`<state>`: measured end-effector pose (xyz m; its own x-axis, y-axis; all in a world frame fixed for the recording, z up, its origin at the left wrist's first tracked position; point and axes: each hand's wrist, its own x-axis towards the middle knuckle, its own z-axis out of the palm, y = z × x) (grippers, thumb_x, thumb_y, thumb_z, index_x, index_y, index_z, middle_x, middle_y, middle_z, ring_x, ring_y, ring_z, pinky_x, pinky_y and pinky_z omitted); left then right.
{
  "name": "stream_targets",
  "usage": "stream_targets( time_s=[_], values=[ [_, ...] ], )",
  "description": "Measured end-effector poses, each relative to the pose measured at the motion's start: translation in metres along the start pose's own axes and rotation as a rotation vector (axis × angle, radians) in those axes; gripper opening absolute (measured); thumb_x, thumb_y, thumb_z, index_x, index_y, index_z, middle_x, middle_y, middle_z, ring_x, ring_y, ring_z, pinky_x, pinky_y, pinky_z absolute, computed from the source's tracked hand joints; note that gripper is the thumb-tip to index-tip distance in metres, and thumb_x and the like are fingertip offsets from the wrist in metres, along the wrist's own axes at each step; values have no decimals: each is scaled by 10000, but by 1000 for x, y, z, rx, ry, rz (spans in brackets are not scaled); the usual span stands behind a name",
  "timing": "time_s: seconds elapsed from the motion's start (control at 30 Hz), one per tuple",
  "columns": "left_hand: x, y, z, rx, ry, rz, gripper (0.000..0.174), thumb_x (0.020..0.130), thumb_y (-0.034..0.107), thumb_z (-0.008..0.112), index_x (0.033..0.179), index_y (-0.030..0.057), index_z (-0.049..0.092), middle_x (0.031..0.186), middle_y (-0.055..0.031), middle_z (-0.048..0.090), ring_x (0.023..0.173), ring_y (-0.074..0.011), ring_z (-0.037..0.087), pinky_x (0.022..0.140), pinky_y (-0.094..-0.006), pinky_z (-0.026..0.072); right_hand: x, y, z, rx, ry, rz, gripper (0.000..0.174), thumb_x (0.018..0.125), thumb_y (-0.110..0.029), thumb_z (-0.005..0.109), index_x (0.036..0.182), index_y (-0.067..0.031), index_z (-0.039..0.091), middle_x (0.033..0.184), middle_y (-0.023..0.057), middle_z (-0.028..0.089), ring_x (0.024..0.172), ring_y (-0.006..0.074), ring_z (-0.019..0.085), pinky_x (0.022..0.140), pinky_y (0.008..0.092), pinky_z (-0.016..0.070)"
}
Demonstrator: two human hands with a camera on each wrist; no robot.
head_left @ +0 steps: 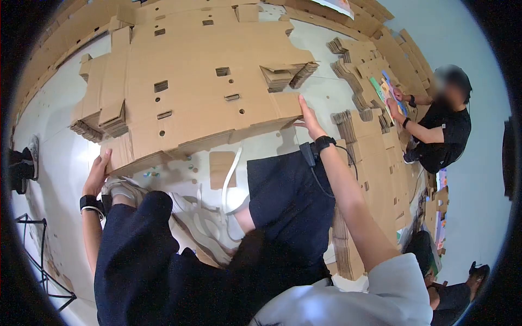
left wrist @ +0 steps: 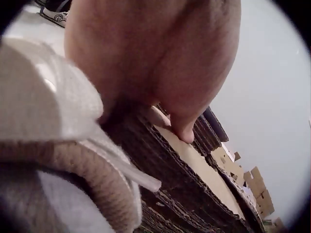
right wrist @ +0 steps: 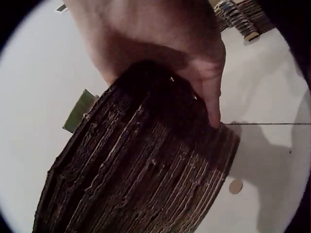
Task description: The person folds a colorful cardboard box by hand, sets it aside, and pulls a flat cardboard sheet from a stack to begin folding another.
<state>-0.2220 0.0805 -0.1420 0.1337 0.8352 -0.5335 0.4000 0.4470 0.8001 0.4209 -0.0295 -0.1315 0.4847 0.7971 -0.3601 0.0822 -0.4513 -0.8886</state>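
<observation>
A thick stack of die-cut cardboard sheets [head_left: 190, 108] with slots and round holes spans the middle of the head view. At its near left corner my left hand [head_left: 97, 174] grips it, thumb on the top sheet. The left wrist view shows that thumb [left wrist: 183, 133] lying over the layered cardboard edge [left wrist: 165, 170]; the other fingers are mostly hidden. My right hand [head_left: 311, 119] holds the near right corner. In the right wrist view, the right hand [right wrist: 160, 43] wraps the end of the stack [right wrist: 146, 160], with the palm against the layers.
My shoes [head_left: 201, 223] stand close under the near edge, beside a small cardboard piece [head_left: 223, 168] on the white floor. More cardboard stacks [head_left: 370, 163] lie to the right, where a person [head_left: 440, 125] handles coloured pieces. A black metal frame [head_left: 43, 261] stands at left.
</observation>
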Motion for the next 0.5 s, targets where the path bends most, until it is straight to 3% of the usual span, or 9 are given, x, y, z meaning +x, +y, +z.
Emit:
stream_targets(
  time_s=[0.23, 0.3, 0.5],
  values=[
    [-11, 11, 5, 36, 19, 12, 795, 884, 568, 531, 1326, -75, 377, 1216, -144, 531, 1037, -198, 551, 877, -299, 452, 12, 1, -3, -41, -5, 59, 936, 803, -769, 399, 1345, -8, 429, 1309, 190, 491, 1222, 325, 469, 930, 534, 440],
    [-5, 7, 2, 15, -4, 9, 805, 883, 570, 531, 1331, -79, 371, 1231, -153, 526, 1051, -201, 550, 888, -306, 449, 7, -1, -4, -14, -50, 80, 946, 806, -782, 364, 1426, -69, 328, 1409, 187, 382, 1293, 370, 384, 964, 503, 424],
    [2, 0, -5, 70, -36, -41, 818, 880, 567, 538, 1345, -83, 359, 1229, -150, 537, 1061, -202, 548, 878, -297, 456, 7, -4, -9, -70, -129, 41, 928, 816, -773, 356, 1416, -65, 351, 1419, 189, 375, 1289, 350, 397, 972, 504, 407]
  ],
)
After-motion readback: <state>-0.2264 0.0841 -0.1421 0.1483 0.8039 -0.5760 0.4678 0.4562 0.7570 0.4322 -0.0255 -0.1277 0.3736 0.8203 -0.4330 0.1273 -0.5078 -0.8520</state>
